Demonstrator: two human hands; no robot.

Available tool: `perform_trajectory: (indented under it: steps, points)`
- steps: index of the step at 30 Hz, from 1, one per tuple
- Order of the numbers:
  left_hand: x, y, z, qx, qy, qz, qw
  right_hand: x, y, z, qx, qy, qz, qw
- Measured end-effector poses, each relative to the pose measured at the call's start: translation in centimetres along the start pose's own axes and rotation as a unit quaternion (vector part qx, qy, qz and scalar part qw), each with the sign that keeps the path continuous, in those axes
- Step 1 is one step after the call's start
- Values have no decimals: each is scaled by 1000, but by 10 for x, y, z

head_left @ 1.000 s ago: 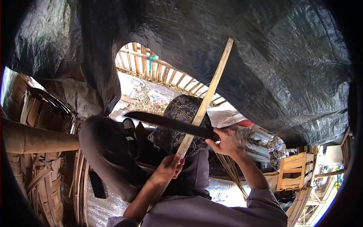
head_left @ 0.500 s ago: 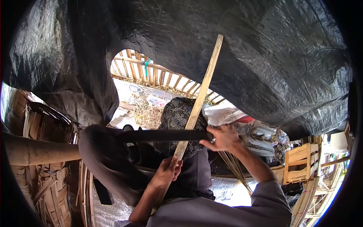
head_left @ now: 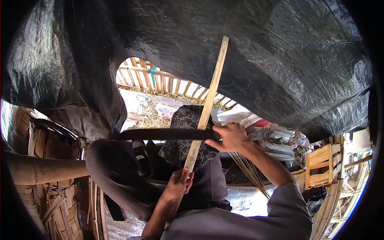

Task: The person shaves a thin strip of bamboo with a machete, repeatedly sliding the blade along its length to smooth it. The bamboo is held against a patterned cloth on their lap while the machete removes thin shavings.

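My left hand (head_left: 179, 185) is wrapped round the lower part of a long pale bamboo strip (head_left: 213, 90), its thumb lying along the strip. The strip slants up and to the right past a dark patterned cloth (head_left: 182, 122). My right hand (head_left: 231, 138) grips the right end of a long dark blade (head_left: 164, 134), whose handle is mostly hidden by the fingers. The blade lies across the strip, above my left hand, and reaches left to near my bent knee (head_left: 106, 160).
Black plastic sheeting (head_left: 280, 52) hangs across the top. A thick bamboo pole (head_left: 48, 168) and woven baskets (head_left: 56, 212) are at the left. At the right are a wooden crate (head_left: 320, 166) and thin strips (head_left: 252, 174) behind my right forearm.
The blade and my right hand have moved slightly up and to the left along the strip. The strip's upper end has shifted a little left. Both hands keep their hold.
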State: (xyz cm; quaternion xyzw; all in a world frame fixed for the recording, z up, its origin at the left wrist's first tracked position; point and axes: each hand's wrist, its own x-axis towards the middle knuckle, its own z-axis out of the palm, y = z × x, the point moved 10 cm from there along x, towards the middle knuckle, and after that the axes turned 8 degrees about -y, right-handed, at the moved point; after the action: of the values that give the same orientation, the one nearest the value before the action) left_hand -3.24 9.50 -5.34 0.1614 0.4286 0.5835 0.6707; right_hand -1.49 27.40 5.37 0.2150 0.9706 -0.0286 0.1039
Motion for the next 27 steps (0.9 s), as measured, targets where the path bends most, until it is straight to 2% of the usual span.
perform_trajectory:
  steps: [3,5,10,12,13,15,19,22,25,27]
  points:
    - [0,0,-1,2,2,0,1000,4,-7,9,39,-22,-17,999]
    - [0,-2,-1,-11,-4,-12,1000,1,-10,-1,27,39,-29,998]
    - [0,0,6,-77,-34,-40,996,-1,-17,-14,82,47,-34,995]
    - [-1,-1,22,-205,-97,-71,971,0,-18,-15,111,37,-37,992]
    - [0,-4,20,-206,-96,-72,971,0,-22,-9,134,12,-42,990]
    - [3,-4,29,-311,-161,-58,935,0,-26,3,166,-12,-51,985]
    - [4,-6,26,-285,-135,-64,947,-3,-27,-6,132,30,-58,989]
    - [6,-6,32,-312,-181,-51,931,-1,-29,-12,118,30,-67,990]
    - [5,-5,29,-294,-140,-52,944,1,-31,-7,103,2,-70,992]
    - [6,-6,17,-188,-69,-59,978,-1,-28,-12,139,43,-63,987]
